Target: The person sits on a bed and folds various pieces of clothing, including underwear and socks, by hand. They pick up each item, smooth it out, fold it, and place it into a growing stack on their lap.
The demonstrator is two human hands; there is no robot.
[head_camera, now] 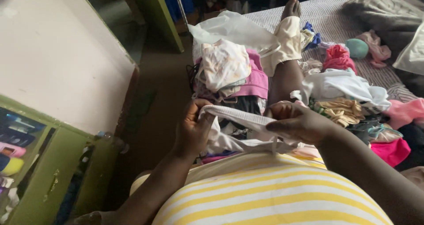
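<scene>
I hold a small white garment (238, 119) stretched between both hands just above my lap. My left hand (193, 128) grips its left end, fingers closed around the cloth. My right hand (300, 123) pinches the right end, and the fabric hangs down between them. Beyond the garment lies a heap of folded clothes (229, 70), white and pink, next to my outstretched leg (286, 70) on the striped bed (335, 17). My yellow and white striped top fills the bottom of the view.
Loose clothes in red, white, tan and pink (349, 97) lie scattered on the bed to the right. A white plastic bag (229, 28) sits at the bed's far edge. A green cabinet (48, 172) stands at the left, across a dark floor strip (154, 101).
</scene>
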